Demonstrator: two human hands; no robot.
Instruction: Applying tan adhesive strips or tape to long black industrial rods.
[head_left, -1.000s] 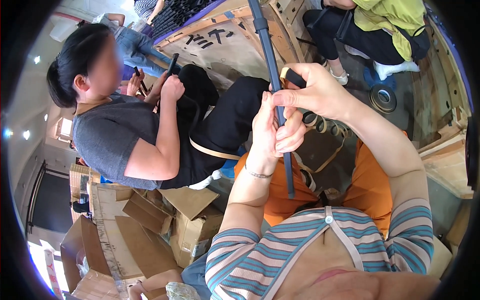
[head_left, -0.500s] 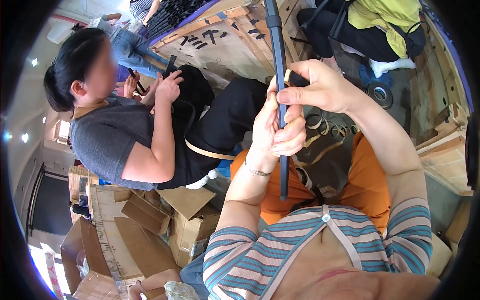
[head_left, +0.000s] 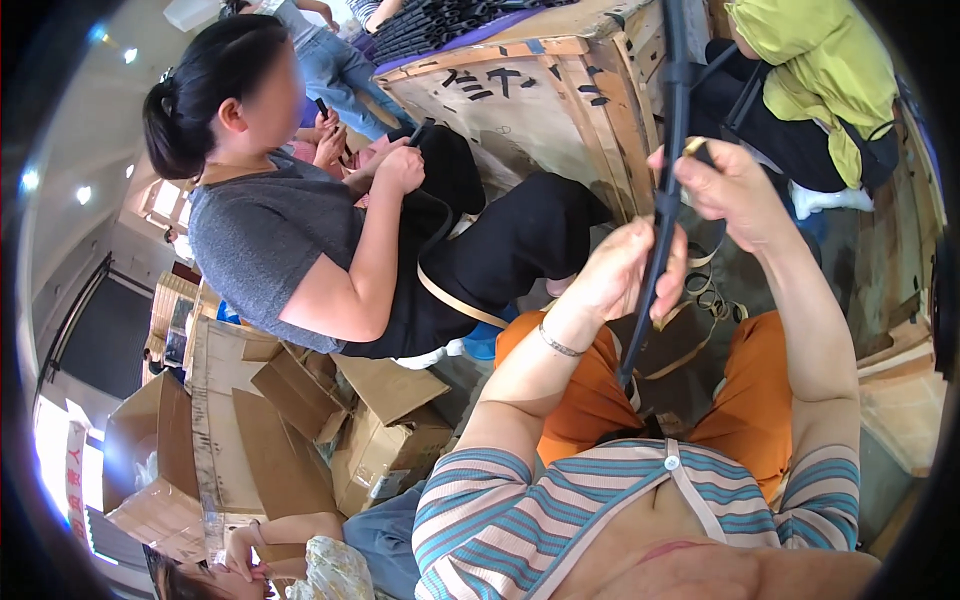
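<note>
i see my left hand [head_left: 625,270] closed around the middle of a long black strip [head_left: 668,170], fingers wrapped over it. my right hand [head_left: 735,185] pinches the same strip higher up, with a small brass-coloured piece [head_left: 694,147] at the fingertips; what it is i can't make out. the strip stands near upright above my orange-clad lap, its top cut off by the frame edge. beyond it stands a wooden crate [head_left: 540,100]. to my left a seated co-worker [head_left: 300,240] holds something dark, mostly hidden by their hand.
</note>
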